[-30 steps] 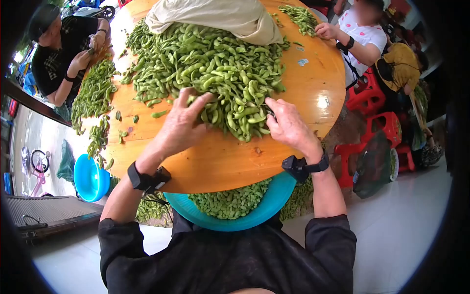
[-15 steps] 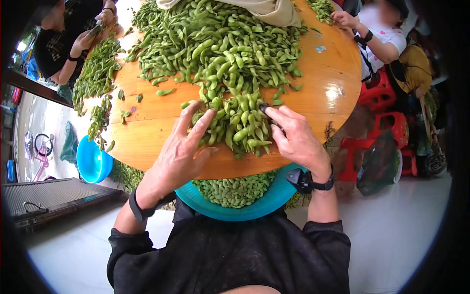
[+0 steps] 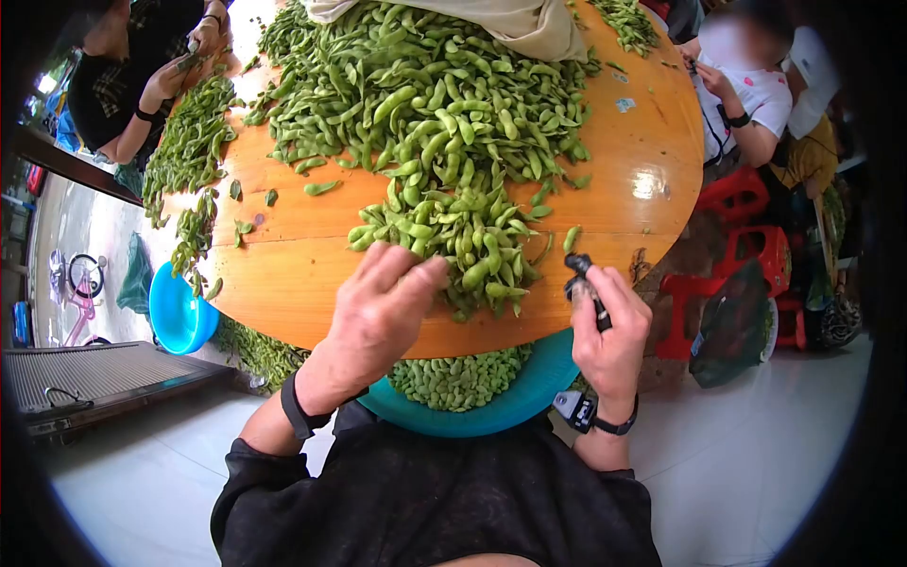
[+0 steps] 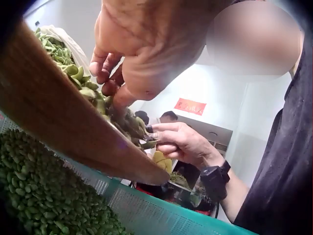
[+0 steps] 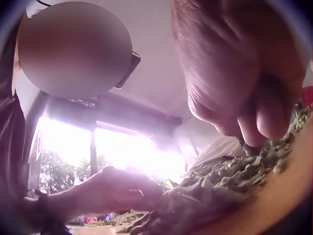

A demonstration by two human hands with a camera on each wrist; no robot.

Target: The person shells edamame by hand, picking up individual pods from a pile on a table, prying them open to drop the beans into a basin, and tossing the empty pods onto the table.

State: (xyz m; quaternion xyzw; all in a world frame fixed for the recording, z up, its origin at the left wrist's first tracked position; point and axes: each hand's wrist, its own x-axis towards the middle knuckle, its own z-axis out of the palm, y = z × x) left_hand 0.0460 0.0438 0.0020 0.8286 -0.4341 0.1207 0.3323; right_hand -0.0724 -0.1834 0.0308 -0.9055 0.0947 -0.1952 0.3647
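Observation:
Green pods form a large heap point(image 3: 425, 104) on the round wooden table point(image 3: 283, 293), with a smaller pile point(image 3: 472, 246) at the near edge. My left hand point(image 3: 378, 307) rests over this pile's near left side, its fingers loosely bent; in the left wrist view the left hand point(image 4: 146, 44) touches pods. Right of the pile is my right hand point(image 3: 614, 335), fingers bent, black pieces point(image 3: 578, 263) at the tips of thumb and forefinger. One pod point(image 3: 572, 238) lies just beyond those tips; whether they pinch it is unclear. Below the edge, a teal basin point(image 3: 520, 402) holds shelled beans point(image 3: 453, 383).
A pale cloth point(image 3: 529, 28) covers the heap's far part. More pods point(image 3: 189, 142) lie along the left, beside a seated person point(image 3: 104, 94). Another person point(image 3: 756, 94) sits at the right, near red stools point(image 3: 756, 250). A blue basin point(image 3: 179, 312) stands at the lower left.
The small pile has come nearer the table edge since the first frame. My right hand has moved away from it to the right; my left has shifted right over its near side.

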